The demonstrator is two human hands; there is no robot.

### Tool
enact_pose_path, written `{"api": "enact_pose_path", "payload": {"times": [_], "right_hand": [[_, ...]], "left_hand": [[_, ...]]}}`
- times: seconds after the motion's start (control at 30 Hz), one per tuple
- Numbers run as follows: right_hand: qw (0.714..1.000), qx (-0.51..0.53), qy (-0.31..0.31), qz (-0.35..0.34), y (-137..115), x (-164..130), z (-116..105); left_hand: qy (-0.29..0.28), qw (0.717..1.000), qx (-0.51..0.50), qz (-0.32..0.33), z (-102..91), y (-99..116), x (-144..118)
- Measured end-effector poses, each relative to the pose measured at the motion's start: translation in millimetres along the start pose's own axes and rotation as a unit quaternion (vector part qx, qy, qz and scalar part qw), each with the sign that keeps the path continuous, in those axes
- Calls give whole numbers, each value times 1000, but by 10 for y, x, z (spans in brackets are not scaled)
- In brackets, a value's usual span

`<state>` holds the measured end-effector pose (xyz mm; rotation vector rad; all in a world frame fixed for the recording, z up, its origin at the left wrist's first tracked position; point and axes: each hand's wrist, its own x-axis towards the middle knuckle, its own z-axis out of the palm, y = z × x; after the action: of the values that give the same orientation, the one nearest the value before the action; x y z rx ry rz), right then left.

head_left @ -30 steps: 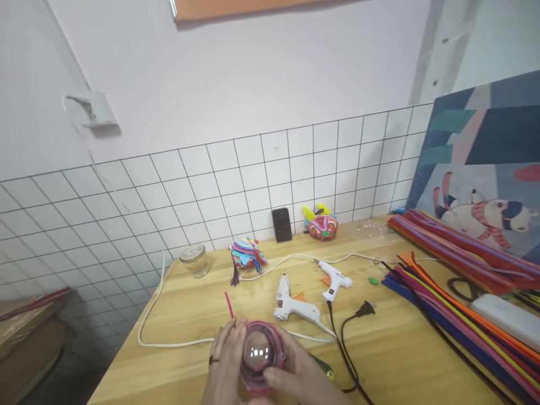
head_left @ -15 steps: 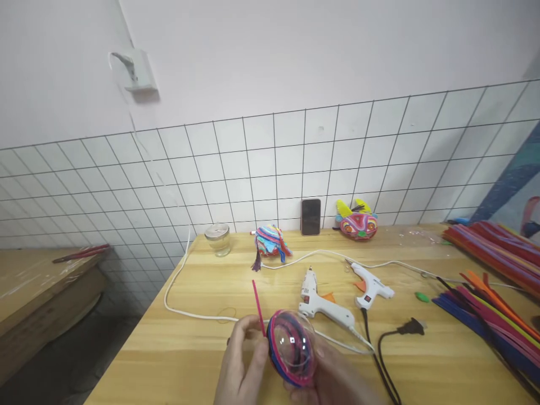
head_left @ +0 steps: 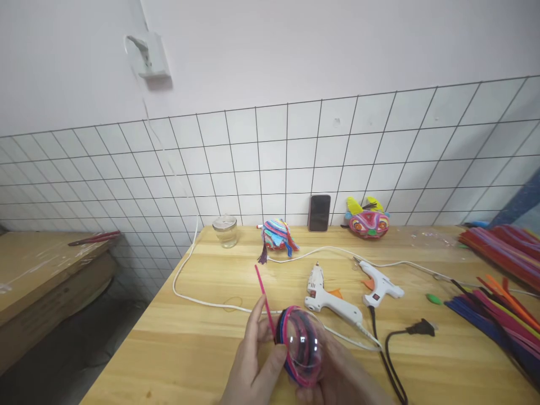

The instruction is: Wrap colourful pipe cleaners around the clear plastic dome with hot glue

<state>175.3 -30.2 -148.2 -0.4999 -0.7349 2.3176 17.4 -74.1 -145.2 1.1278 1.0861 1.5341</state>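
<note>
Between my two hands is a clear plastic ball (head_left: 304, 343) with pink, blue and dark pipe cleaners wound round its left part. My left hand (head_left: 257, 360) grips its left side, thumb against the wound edge. A loose end of pink pipe cleaner (head_left: 265, 295) sticks up past my left index finger. My right hand (head_left: 337, 365) is wrapped round the ball's right and lower side, its fingers partly hidden and slightly blurred. Just beyond the ball lies a white glue gun (head_left: 331, 301), with a second glue gun (head_left: 379, 284) to its right.
Bundles of pipe cleaners (head_left: 498, 332) lie at the right, near a black plug (head_left: 422, 328). Along the wall stand a glass jar (head_left: 226, 233), a striped craft piece (head_left: 277, 235), a phone (head_left: 319, 214) and an animal-face craft (head_left: 368, 222). A white cord (head_left: 198, 300) crosses the wooden table.
The view has shifted, so the table things sit slightly farther right or higher. My left index finger has stretched up along the pink pipe cleaner. Both hands still hold the ball.
</note>
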Motion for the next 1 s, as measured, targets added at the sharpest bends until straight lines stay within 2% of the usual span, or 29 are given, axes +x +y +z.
{"api": "enact_pose_path", "payload": {"times": [0.1,0.3,0.43,0.53,0.67,0.77,0.9,1.0], "right_hand": [[1000,4,-8,13,-15,-10,12],[999,-24,-40,28,48,-20,-6],[998,-37,-45,37,40,-16,-18],[995,-97,-2,6,-5,-24,-15],[978,-182,48,-91,3,-37,-18],[972,-184,27,-142,33,-35,9],[973,-178,-21,-144,38,-19,81],[974,-168,18,-153,54,-3,95]], "left_hand": [[-23,1000,-16,-5,4,6,-6],[2,994,94,-64,62,88,-41],[1,996,23,-86,62,123,-16],[13,994,-46,-100,34,153,31],[33,985,-98,-140,6,202,72],[13,974,-143,-175,21,247,74],[-11,962,-180,-207,52,282,72],[-22,957,-184,-222,43,255,74]]}}
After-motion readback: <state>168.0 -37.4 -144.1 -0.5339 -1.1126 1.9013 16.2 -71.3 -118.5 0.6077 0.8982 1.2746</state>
